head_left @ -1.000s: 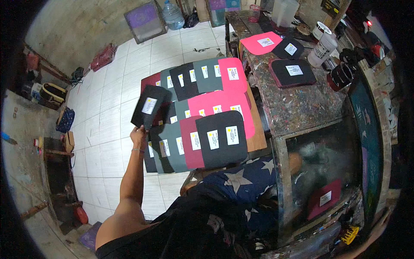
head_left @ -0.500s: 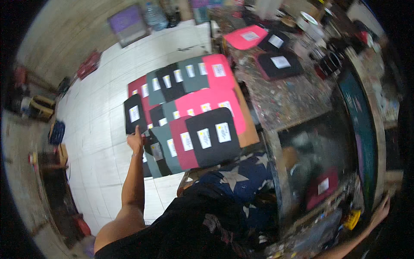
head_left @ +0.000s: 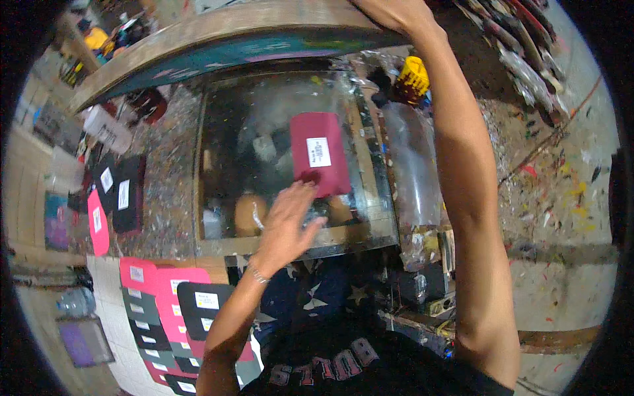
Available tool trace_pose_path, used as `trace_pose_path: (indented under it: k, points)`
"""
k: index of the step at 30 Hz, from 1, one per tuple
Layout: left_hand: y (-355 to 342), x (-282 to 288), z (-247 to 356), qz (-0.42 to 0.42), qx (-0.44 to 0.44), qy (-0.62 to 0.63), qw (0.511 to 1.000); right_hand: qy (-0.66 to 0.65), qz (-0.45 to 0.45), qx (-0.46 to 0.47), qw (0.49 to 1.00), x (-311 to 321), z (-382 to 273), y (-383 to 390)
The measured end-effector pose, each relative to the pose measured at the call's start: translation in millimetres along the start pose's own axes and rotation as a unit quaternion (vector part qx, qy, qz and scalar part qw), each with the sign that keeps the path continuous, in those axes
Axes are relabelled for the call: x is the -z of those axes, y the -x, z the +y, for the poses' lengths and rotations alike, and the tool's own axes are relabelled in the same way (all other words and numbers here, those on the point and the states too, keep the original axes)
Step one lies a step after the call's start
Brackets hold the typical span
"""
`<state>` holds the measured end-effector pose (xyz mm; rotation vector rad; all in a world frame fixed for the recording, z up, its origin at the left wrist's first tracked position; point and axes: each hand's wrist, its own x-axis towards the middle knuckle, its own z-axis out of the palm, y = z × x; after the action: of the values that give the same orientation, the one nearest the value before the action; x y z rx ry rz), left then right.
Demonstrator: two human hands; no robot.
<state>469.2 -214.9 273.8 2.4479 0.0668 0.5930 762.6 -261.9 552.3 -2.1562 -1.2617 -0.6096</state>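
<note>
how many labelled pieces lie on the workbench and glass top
4 in sight: a maroon piece on the glass top; at the workbench's left, a pink piece, small black piece and larger black piece. Others may hide underneath.

So the maroon piece [head_left: 335, 165] is a flat, roughly rectangular panel with a white printed label [head_left: 318, 152] near its middle. It's lying on the dark glass [head_left: 244, 99], right of centre, long side running away from the person — near-left corner's partly covered. The wooden frame [head_left: 231, 26] is tilted up beyond the far edge, teal face showing pale marks.
</note>
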Motion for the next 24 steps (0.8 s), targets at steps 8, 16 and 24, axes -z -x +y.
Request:
trace_pose_path:
  k: [8,16,24]
  points:
    - [-127,-199,122,-0.135,-0.332,0.098,0.929,0.027,-0.013,-0.004,1.000,22,10,-29]
    - [-91,-64,25,-0.223,-0.253,-0.197,0.921,0.066,-0.007,-0.011,0.998,16,29,-42]
    - [-37,-19,-99,-0.137,0.008,-0.123,0.983,0.052,0.022,0.015,0.998,7,30,-69]
